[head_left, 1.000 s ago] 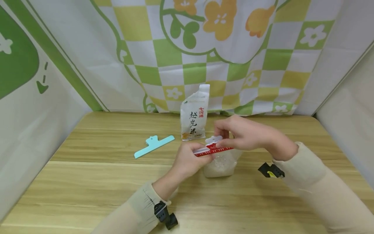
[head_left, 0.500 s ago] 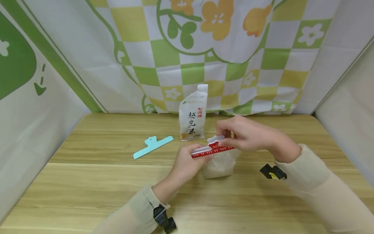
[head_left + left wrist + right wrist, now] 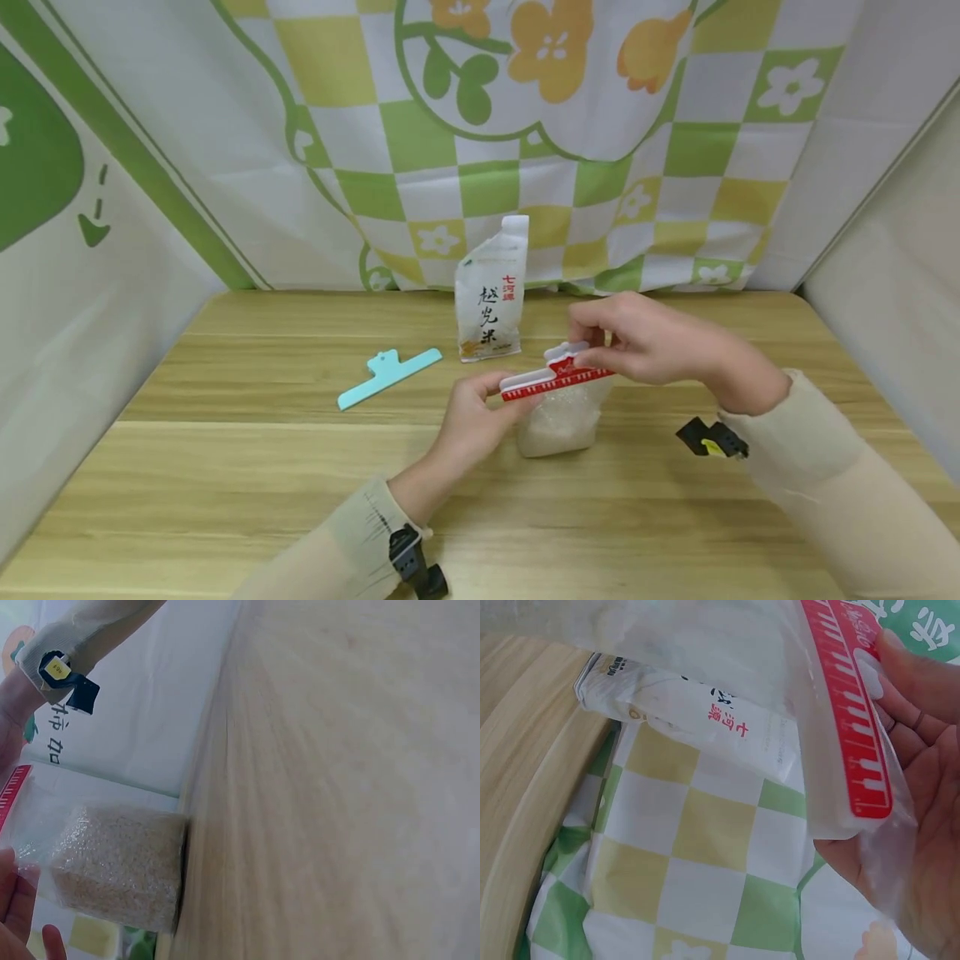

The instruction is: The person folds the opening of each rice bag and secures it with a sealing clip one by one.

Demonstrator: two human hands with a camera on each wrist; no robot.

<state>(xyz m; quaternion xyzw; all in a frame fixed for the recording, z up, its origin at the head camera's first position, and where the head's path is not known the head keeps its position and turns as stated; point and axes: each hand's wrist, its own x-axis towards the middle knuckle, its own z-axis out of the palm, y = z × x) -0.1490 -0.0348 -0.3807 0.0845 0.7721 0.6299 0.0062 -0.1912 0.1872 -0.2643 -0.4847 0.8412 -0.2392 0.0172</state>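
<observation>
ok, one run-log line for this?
right grip: pinches red clip | left grip: holds rice bag near top | red clip: across upper rice bag | blue clip: on table, apart | white bag: upright behind

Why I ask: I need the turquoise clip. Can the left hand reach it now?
Probably yes: nothing stands between the left hand and the turquoise clip, though that hand's fingers touch the clear bag.

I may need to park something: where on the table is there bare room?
Bare table: left front, between turquoise clip and left sleeve; front middle, between that and right sleeve. Crowded: centre, where left hand, right hand, red clip and clear rice bag bunch, white printed bag behind.
</observation>
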